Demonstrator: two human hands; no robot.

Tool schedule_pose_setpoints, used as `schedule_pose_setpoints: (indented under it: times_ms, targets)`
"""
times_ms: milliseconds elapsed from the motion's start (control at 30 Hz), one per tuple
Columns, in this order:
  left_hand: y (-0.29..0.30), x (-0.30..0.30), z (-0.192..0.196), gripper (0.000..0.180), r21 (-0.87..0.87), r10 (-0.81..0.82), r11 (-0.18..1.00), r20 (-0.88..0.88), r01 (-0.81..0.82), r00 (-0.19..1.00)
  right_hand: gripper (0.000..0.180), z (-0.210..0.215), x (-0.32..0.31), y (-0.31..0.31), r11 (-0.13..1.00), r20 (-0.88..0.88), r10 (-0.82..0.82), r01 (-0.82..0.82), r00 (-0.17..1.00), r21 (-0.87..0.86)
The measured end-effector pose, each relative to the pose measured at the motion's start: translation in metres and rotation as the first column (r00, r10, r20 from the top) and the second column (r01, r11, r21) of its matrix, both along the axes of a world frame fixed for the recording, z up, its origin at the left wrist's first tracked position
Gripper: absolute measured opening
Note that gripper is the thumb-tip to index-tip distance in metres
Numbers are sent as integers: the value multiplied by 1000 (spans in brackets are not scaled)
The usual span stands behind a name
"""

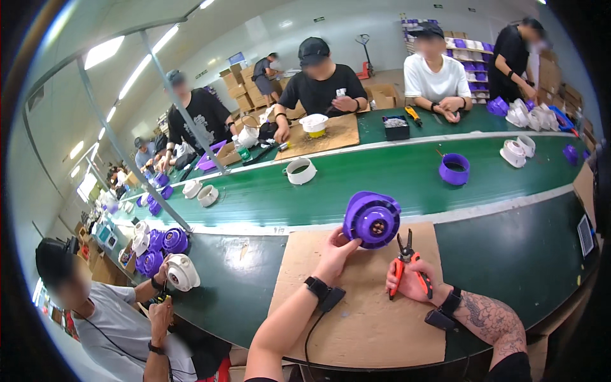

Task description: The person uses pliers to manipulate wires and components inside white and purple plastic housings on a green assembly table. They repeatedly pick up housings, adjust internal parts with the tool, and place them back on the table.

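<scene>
My left hand (336, 249) grips the lower edge of a purple round plastic part (372, 219) and holds it tilted above a brown board (363, 318) on the bench. Its ribbed face and centre hub turn toward me. My right hand (410, 280) holds orange-handled pliers (405, 258) with the jaws pointing up, just right of the purple part and a little below it. Both wrists wear black bands.
A green conveyor belt (382, 184) runs across, carrying a purple ring (454, 169) and white housings (300, 170). Several people sit or stand across the belt. A person at my left (102, 312) handles a white part (182, 272) beside stacked purple parts (159, 248).
</scene>
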State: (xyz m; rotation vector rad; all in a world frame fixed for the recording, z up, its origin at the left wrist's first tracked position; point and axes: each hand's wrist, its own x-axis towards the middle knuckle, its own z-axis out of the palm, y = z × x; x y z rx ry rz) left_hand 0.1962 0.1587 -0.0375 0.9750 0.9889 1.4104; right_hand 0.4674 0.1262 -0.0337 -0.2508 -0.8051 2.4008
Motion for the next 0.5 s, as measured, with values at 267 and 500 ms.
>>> schedule_pose_setpoints:
  times_ms: [267, 500]
  targets:
    - [-4, -9, 8, 56, 143, 47, 989, -167, -23, 985, 51, 90, 8, -8, 339, 537, -693, -440, 480, 831]
    - [-16, -1, 22, 47, 311, 223, 940, -248, -140, 943, 54, 108, 22, 1, 142, 282, -936, -505, 212, 851]
